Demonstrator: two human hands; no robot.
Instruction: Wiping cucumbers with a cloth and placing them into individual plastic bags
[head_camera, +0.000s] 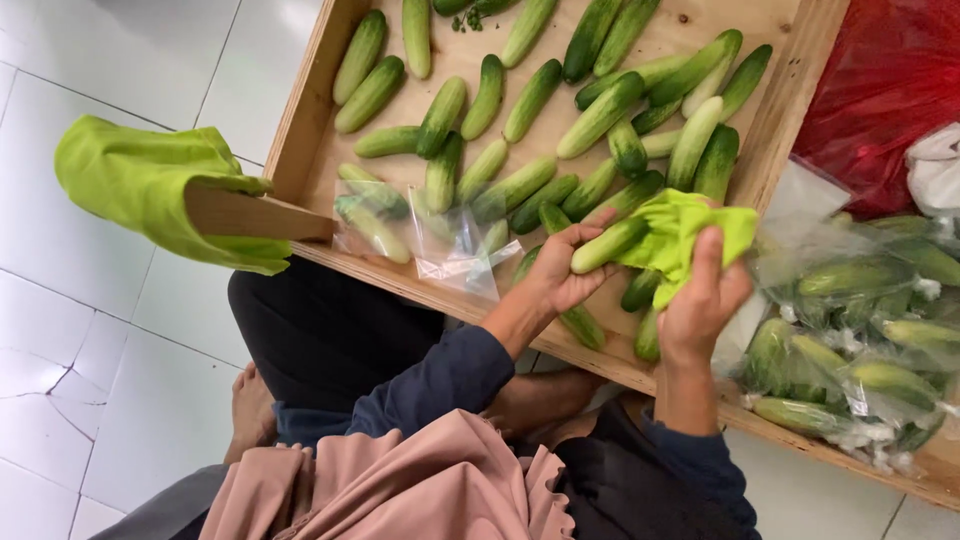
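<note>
Over white floor tiles (150, 340) sits your wooden tray (300, 130) of loose cucumbers. Your left hand (565, 265) curls half shut around one cucumber (607, 245), held over the tray's near edge, long axis slanting up to the right. Your right hand (700, 295) pinches a green cloth (685, 235) against its far end. Bagged cucumbers (860, 330) right.

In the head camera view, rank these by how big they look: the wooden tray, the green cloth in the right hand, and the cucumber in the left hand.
1. Wooden tray, by far the largest.
2. Green cloth in the right hand.
3. Cucumber in the left hand; the bunched cloth covers one end, so the gap is unsure.
</note>
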